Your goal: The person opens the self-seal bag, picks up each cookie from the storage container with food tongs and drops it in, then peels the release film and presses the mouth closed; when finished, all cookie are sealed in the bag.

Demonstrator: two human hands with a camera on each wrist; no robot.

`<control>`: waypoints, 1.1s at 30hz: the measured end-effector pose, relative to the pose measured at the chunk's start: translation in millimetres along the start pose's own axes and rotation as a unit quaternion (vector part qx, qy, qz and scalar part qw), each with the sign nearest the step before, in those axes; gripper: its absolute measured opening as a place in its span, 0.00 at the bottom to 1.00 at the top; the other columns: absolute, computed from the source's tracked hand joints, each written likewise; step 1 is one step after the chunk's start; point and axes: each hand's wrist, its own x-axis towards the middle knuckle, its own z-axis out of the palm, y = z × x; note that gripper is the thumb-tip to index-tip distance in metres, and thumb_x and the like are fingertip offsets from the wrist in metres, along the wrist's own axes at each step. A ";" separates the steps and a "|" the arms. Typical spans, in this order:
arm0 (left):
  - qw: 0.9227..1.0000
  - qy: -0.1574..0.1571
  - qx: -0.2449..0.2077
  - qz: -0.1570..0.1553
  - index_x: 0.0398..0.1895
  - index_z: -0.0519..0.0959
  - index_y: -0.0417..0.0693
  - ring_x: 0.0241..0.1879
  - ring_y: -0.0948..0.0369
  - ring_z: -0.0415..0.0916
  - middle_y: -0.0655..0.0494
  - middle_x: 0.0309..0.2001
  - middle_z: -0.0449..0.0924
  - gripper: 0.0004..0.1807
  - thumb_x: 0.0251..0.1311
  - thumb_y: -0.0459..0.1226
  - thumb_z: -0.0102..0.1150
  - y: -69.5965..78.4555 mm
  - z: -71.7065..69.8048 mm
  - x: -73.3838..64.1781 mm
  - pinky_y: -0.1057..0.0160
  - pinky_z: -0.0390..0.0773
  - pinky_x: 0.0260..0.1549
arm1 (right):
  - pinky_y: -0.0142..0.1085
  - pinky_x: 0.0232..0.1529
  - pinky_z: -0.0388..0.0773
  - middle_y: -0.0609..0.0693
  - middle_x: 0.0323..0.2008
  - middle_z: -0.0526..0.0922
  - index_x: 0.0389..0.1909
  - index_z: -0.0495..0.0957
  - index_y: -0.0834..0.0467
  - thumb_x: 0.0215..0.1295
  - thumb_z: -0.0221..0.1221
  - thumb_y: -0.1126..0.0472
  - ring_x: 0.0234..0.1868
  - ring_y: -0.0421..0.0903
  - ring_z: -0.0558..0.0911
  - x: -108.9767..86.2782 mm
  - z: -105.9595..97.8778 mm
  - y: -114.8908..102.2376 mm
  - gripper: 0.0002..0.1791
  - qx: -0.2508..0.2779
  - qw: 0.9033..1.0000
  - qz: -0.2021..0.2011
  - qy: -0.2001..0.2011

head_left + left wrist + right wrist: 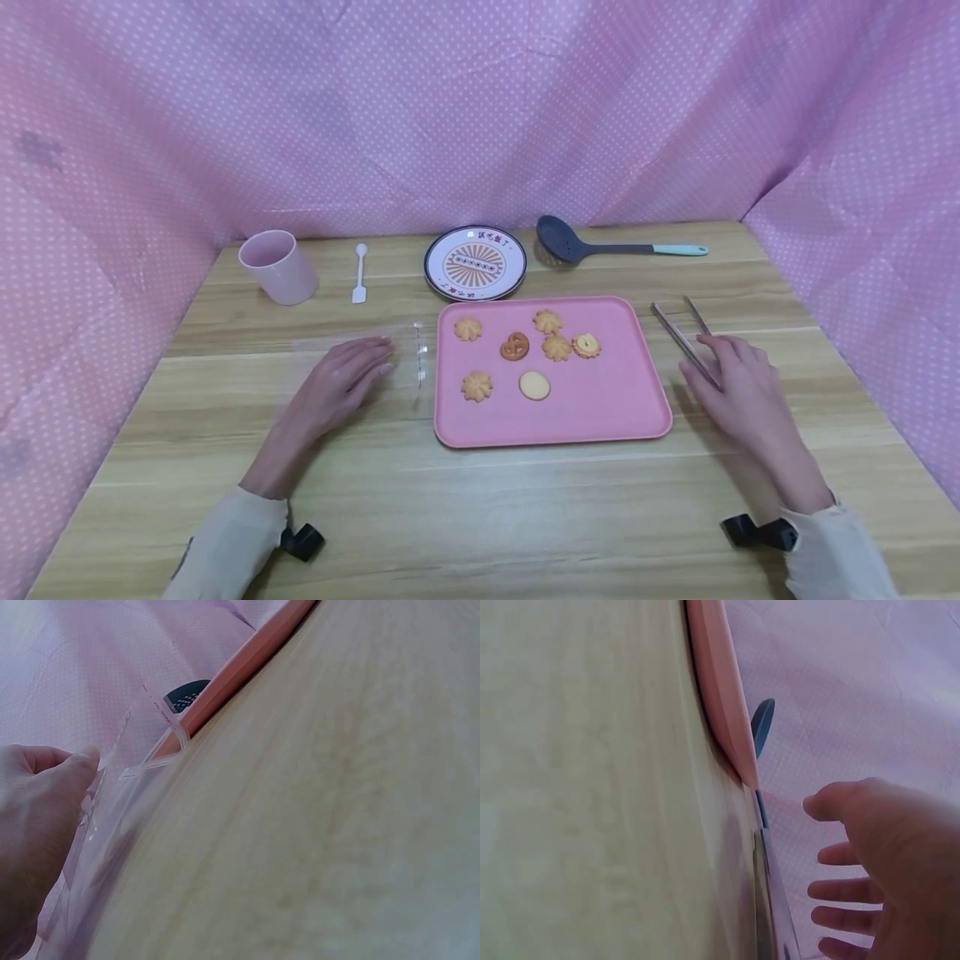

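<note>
right hand [738, 379]: thumb and fingers apart, nothing between them. hangs just over the near end of the metal tongs [678, 337], which lie on the table [525, 517] with their two arms spread and tips pointing away from the person.

left hand [341, 383]: over a clear plastic bag [407, 354], fingers together and slightly bent, thumb tip close to the film in the left wrist view; cannot tell if it pinches it. bag lies on the table left of the pink tray [600, 412], mouth toward it.

tray sits between the hands, seven biscuits on it: four flower-shaped [477, 387], one brown pretzel [514, 346], one plain oval [535, 385], one pale with a scalloped edge [587, 346].

farther out, along the back: pink cup [288, 277], white spatula [360, 273], patterned plate [475, 262] just beyond the tray, dark skimmer [561, 242] with mint handle end. pink dotted cloth [450, 108] behind.
</note>
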 end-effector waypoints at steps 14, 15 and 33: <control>1.000 -0.013 0.004 -0.014 0.58 0.83 0.40 0.62 0.46 0.77 0.44 0.60 0.82 0.16 0.68 0.31 0.65 0.1 -0.8 -0.9 0.43 0.72 0.65 | 0.74 0.45 0.69 0.82 0.53 0.68 0.64 0.64 0.81 0.75 0.60 0.46 0.53 0.80 0.67 -13.9 -4.6 21.9 0.41 -0.041 0.991 0.121 -0.045; 1.000 -0.014 0.004 -0.016 0.58 0.83 0.40 0.62 0.46 0.77 0.44 0.60 0.82 0.16 0.69 0.32 0.65 0.3 -1.0 -0.9 0.43 0.72 0.65 | 0.74 0.43 0.70 0.82 0.52 0.68 0.64 0.64 0.81 0.75 0.59 0.45 0.53 0.80 0.67 -14.6 -4.8 22.8 0.41 -0.043 0.990 0.126 -0.049; 1.000 0.014 0.003 0.017 0.56 0.84 0.37 0.60 0.44 0.78 0.42 0.58 0.83 0.18 0.63 0.28 0.68 -2.5 2.2 -1.2 0.41 0.73 0.63 | 0.71 0.39 0.70 0.82 0.55 0.64 0.62 0.68 0.78 0.75 0.58 0.41 0.53 0.79 0.65 -16.2 -3.5 26.1 0.41 -0.064 0.985 0.141 -0.076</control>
